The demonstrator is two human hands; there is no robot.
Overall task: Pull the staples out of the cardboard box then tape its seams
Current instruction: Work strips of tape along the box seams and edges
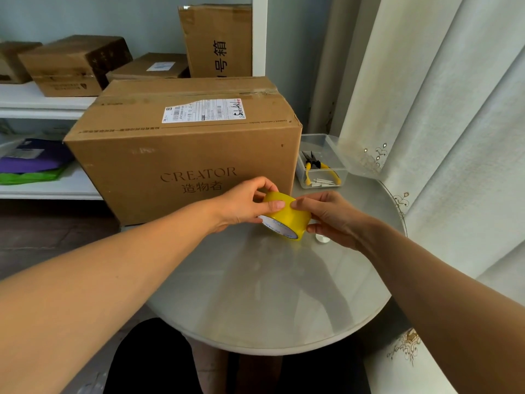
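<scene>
A large brown cardboard box (181, 155) printed "CREATOR" stands on the round grey table (270, 294), its top flaps closed and a white shipping label on top. In front of its lower right corner, both hands hold a yellow roll of tape (288, 216) just above the table. My left hand (247, 204) grips the roll from the left, thumb pressed on its outer face. My right hand (329, 216) holds it from the right, with the index fingertip on the outer face beside the left thumb.
A clear plastic tub (322, 163) right of the box holds yellow-handled pliers (315, 164) and several pulled staples. A small white cap (322, 239) lies on the table under my right hand. White shelves with more boxes stand behind; a curtain (440, 109) hangs at right.
</scene>
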